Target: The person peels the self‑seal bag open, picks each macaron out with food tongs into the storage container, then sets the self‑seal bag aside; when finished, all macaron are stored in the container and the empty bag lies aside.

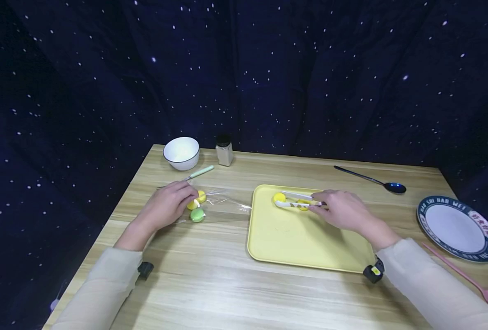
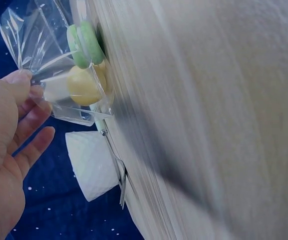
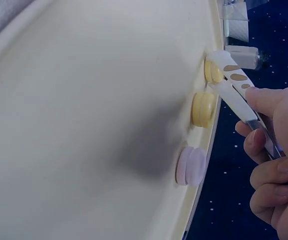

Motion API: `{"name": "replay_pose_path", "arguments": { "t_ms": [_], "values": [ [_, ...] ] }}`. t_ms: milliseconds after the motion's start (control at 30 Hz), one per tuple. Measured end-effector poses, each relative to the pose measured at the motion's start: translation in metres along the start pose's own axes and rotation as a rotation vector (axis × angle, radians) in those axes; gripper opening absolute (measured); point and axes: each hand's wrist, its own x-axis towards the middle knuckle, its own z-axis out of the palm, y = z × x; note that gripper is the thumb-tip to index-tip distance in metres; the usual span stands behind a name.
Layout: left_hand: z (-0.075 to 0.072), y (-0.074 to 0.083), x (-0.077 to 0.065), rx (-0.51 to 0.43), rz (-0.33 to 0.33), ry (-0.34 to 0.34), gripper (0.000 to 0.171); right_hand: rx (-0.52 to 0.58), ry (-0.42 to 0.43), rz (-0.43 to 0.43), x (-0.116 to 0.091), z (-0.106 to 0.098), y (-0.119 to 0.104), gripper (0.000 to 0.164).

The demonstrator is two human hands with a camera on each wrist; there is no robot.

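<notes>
Tongs held in my right grip straddle a yellow macaron, far left on the tray; my left grip pinches the bag; likely picking up, next calling for a steady lift

Studio-like corner: starry curtain behind table

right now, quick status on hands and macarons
Left hand pinching clear bag of macarons. Right hand gripping tongs, tips around yellow macaron on tray. No obstruction visible.
</notes>
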Motion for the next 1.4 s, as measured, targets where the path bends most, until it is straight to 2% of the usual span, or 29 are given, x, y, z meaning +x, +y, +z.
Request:
{"name": "replay_pose_path", "arguments": {
  "t_ms": [233, 467, 667, 800, 933, 1033, 1233, 1400],
  "values": [
    [0.0, 0.0, 0.0, -0.003, -0.008, -0.007, 0.01, -0.018, -0.021, 0.03, -0.004, -0.006, -0.001, 0.044],
    [0.0, 0.0, 0.0, 0.003, 0.004, -0.012, 0.012, -0.023, -0.005, 0.017, -0.012, -0.013, 0.0, 0.038],
    [0.0, -0.001, 0.001, 0.034, 0.056, -0.016, 0.014, -0.019, 0.044, 0.002, -0.023, -0.018, 0.005, 0.04],
    [0.0, -0.002, -0.001, 0.039, 0.063, -0.012, 0.014, -0.02, 0.115, -0.058, -0.024, -0.013, 0.005, 0.036],
    [0.0, -0.002, -0.001, 0.034, 0.053, -0.01, 0.014, -0.026, 0.195, -0.122, -0.018, -0.002, -0.003, 0.027],
    [0.0, -0.002, -0.002, 0.032, 0.053, -0.007, 0.014, -0.017, 0.222, -0.137, -0.009, 0.005, -0.014, 0.023],
    [0.0, -0.003, -0.002, 0.03, 0.053, -0.009, 0.014, 0.013, 0.227, -0.124, 0.014, 0.017, -0.039, 0.017],
    [0.0, -0.001, -0.001, -0.001, 0.003, -0.002, 0.012, 0.023, 0.203, -0.161, 0.039, 0.028, -0.058, 0.015]
  ]
}}
